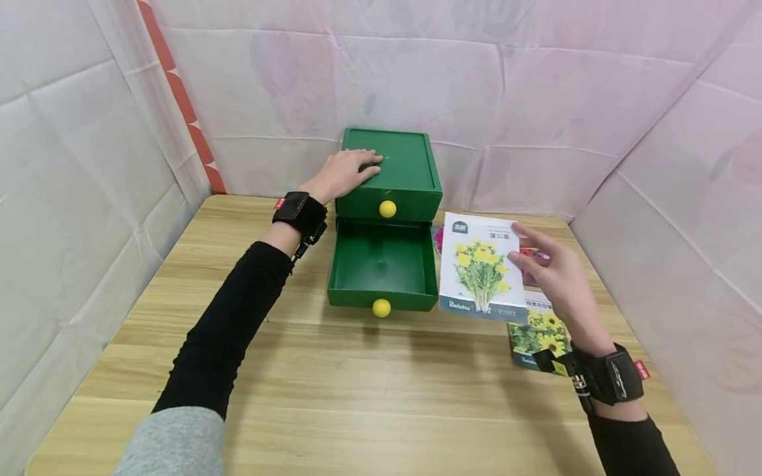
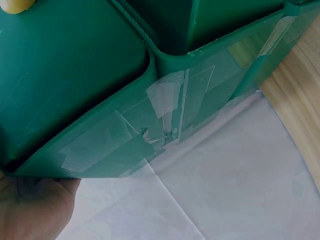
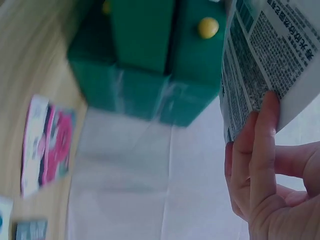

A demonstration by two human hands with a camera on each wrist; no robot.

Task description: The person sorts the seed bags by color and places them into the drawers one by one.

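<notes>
The wooden table [image 1: 333,390] is walled on three sides by white sheeting, and its near half is bare board, open in front of both arms. At the back edge stands a green drawer box [image 1: 411,168], its upper drawer closed behind a yellow knob [image 1: 387,209]. The lower drawer [image 1: 383,264] is pulled out toward the person, its inside showing, with a second yellow knob [image 1: 381,307] on its front.

The left hand [image 1: 345,173] lies flat on the top of the box near its left edge, fingers straight and pressed to the lid.

The right hand [image 1: 556,277] holds a seed packet [image 1: 482,264] — white, with yellow flowers printed on it — just to the right of the open drawer and about level with it. The thumb sits on the printed front near the right edge, and in the right wrist view the fingers [image 3: 260,145] lie along the text-covered back, so the packet is pinched between them.

Beneath that hand, two more packets lie on the table — a pink one [image 1: 532,261] partly hidden behind the held packet, and a yellow-flowered one [image 1: 536,337] nearer the wrist.
</notes>
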